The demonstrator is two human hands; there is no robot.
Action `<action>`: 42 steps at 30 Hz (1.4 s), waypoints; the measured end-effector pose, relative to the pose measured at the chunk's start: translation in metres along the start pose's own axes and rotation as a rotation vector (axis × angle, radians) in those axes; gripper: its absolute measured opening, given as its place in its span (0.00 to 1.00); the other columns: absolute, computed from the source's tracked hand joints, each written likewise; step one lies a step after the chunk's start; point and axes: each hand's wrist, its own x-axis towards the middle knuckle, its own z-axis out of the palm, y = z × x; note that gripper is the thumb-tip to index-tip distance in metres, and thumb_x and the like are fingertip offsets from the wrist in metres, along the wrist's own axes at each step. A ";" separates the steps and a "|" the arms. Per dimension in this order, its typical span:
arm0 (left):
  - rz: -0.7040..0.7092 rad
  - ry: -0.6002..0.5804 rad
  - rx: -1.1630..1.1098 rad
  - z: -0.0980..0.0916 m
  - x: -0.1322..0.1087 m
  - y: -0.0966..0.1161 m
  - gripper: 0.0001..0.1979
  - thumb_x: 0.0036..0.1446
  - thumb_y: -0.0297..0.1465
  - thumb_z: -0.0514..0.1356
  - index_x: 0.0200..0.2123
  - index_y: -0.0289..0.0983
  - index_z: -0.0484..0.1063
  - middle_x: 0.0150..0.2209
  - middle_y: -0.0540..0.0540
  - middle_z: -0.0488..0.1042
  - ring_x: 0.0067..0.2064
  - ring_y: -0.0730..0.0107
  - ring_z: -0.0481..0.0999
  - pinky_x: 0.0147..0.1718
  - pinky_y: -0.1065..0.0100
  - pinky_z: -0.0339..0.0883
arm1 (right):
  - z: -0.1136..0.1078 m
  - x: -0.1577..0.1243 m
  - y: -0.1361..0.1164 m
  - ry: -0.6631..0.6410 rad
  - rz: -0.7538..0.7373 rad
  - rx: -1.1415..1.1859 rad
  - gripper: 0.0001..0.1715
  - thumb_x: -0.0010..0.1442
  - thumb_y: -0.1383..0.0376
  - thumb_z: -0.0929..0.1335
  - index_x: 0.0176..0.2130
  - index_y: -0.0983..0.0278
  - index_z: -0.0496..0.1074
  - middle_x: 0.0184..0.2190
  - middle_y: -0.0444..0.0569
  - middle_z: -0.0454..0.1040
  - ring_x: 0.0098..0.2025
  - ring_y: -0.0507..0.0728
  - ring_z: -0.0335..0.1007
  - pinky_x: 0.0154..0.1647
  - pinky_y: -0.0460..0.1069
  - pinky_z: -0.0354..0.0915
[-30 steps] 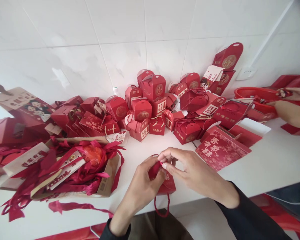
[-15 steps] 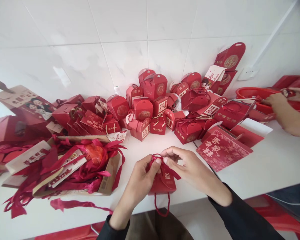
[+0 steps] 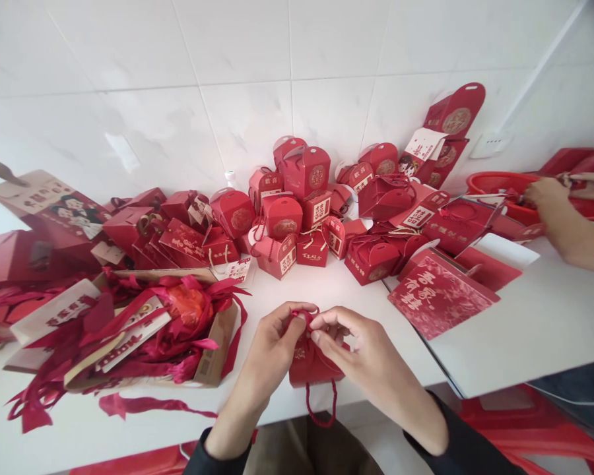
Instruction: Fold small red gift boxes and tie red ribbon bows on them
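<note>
A small red gift box (image 3: 311, 366) with a red cord handle hanging below it sits at the front edge of the white table (image 3: 525, 330). My left hand (image 3: 267, 353) grips its left side, fingers pinched at the top. My right hand (image 3: 356, 349) pinches the box's top flap and the red cord there, fingers curled. Both hands meet over the top of the box.
A heap of folded red gift boxes (image 3: 301, 204) lines the tiled wall. A cardboard tray of red ribbons (image 3: 148, 330) lies at the left. A flat red patterned card (image 3: 438, 293) lies at the right. Another person's hands (image 3: 559, 198) work over a red basin (image 3: 505, 188) at far right.
My hands have shifted slightly left and closer together, closing the box's top; the flap that stood open half a second ago is now folded under my fingers. The other person's hands moved at the basin.
</note>
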 end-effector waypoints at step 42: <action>0.092 -0.015 -0.043 -0.011 -0.009 -0.018 0.23 0.58 0.30 0.65 0.57 0.41 0.68 0.38 0.50 0.74 0.41 0.69 0.73 0.45 0.67 0.68 | -0.019 0.004 0.014 -0.033 0.161 0.122 0.22 0.66 0.57 0.71 0.57 0.58 0.69 0.36 0.44 0.77 0.43 0.57 0.75 0.47 0.52 0.67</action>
